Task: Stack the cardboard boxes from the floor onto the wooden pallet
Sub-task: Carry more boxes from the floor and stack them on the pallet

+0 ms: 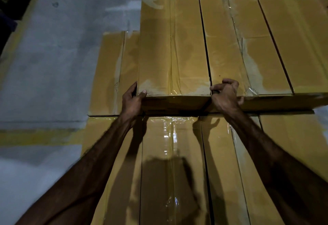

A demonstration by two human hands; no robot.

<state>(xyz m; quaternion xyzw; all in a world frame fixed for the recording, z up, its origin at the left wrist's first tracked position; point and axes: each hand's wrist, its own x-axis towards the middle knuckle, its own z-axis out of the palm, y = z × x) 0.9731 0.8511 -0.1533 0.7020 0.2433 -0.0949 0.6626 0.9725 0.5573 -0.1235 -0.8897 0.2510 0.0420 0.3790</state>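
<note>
Both forearms extend forward over a layer of taped cardboard boxes. The left hand (132,98) grips the near left corner of a long cardboard box (173,47): the thumb lies on the top face at the corner and the fingers wrap round the left side wall. The right hand (225,94) is at the near right corner of the same box, fingers curled, with the fingertips (215,88) pinched at the seam between this box and the neighbouring box (229,47) directly to the right of that hand. Whether the right fingers actually hold the box edge or only press into the gap cannot be told.

The held box lies flat, long axis running away from the hands, sealed with clear tape (173,38) along its centre. It sits in the upper tier, touching the neighbouring box along its right side. A further box (291,38) lies beyond that, farther right of the right hand.

To the left of the left hand, a lower-tier box (110,72) shows beside and below the held box. Beneath both forearms, nearer than the hands, lies another row of lower boxes (170,162), tape glossy on top, with hand and head shadows across them.

Far left of the left hand is grey concrete floor (53,56) with a yellow painted line (35,137). The pallet is not visible under the stack.
</note>
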